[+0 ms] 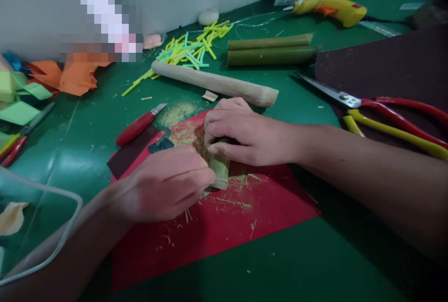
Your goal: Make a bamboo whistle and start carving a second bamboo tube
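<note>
A short pale-green bamboo piece rests over a red sheet strewn with fine shavings and dust. My left hand is closed at the near left edge of the bamboo, its fingertips pinched there. From the right, my right hand curls over the far part of the same piece, thumb lying along its top. Its fingers hide that end, and whether anything else is under them I cannot tell. Just beyond my left hand lie a red-handled knife, a dark brown strip and a small blackish scrap.
A pale wooden rod lies behind my hands. Further back are yellow and teal sticks, green bamboo lengths and a yellow glue gun. Red-handled scissors lie right; folded papers and a white cable lie left.
</note>
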A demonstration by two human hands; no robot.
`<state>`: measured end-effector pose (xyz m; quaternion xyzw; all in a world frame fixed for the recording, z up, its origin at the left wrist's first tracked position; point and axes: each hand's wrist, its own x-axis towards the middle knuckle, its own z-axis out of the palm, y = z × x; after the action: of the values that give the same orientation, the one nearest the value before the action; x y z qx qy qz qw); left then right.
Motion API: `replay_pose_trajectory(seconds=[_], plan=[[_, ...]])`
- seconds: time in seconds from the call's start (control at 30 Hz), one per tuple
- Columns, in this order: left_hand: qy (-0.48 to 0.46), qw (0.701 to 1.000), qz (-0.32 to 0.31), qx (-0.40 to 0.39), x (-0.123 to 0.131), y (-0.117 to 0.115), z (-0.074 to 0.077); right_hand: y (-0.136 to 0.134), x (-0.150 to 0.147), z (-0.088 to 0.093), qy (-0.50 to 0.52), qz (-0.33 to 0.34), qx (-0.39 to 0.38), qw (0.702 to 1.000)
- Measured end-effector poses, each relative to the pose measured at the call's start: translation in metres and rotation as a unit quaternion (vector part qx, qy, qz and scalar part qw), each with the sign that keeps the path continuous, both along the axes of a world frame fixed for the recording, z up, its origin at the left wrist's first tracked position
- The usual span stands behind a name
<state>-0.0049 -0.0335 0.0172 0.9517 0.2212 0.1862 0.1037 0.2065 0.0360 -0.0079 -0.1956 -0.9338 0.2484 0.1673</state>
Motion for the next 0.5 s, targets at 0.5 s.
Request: replay_pose_trajectory(seconds=[0.5], plan=[[0.007, 1.0, 0.005, -0.023, 0.0031, 0.001, -0.0009, -0.0005, 0.0006, 0.0006, -0.003, 0.002, -0.002, 1.0]])
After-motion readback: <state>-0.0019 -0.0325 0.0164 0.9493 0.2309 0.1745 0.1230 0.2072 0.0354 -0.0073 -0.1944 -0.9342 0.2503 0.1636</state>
